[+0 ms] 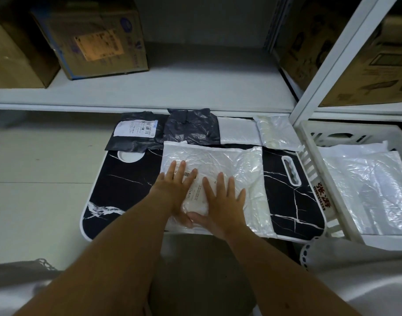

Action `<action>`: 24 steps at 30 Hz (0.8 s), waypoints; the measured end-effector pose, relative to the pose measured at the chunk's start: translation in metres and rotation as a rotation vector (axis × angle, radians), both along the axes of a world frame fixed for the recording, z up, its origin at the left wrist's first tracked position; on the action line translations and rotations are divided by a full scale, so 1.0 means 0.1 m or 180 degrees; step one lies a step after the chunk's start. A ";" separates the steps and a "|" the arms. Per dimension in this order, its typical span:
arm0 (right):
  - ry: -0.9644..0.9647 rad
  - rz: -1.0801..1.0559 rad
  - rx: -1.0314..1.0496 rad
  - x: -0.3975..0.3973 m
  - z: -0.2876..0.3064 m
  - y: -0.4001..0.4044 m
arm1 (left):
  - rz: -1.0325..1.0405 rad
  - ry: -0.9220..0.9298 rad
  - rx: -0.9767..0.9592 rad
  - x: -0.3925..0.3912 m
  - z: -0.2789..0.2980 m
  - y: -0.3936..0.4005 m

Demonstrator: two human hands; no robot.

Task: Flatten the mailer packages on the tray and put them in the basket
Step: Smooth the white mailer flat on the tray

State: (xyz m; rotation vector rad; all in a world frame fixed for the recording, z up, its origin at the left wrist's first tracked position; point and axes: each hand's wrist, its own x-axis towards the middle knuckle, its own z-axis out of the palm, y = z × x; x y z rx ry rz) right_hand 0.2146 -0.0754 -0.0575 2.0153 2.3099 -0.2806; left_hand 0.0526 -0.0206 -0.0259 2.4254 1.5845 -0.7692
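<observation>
A large white bubble mailer (239,169) lies flat across the middle of the black marble-patterned tray (118,185). My left hand (175,188) and my right hand (220,201) press down on its near left part, side by side, fingers straight and spread. Along the tray's far edge lie a black mailer with a white label (131,135), a crumpled black mailer (191,128), a small white mailer (239,131) and a clear-wrapped white mailer (277,133). The white basket (316,160) at the right holds flattened white mailers (364,190).
A white shelf (172,87) runs behind the tray with cardboard boxes (90,37) on it. A white shelf post (328,65) rises by the basket, with more boxes (364,65) at the right. Pale floor lies left of the tray.
</observation>
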 end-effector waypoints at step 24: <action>0.0174 -0.0516 0.0311 0.26 0.10 0.33 | 0.0998 -0.0949 0.1089 0.24 -0.06 -0.02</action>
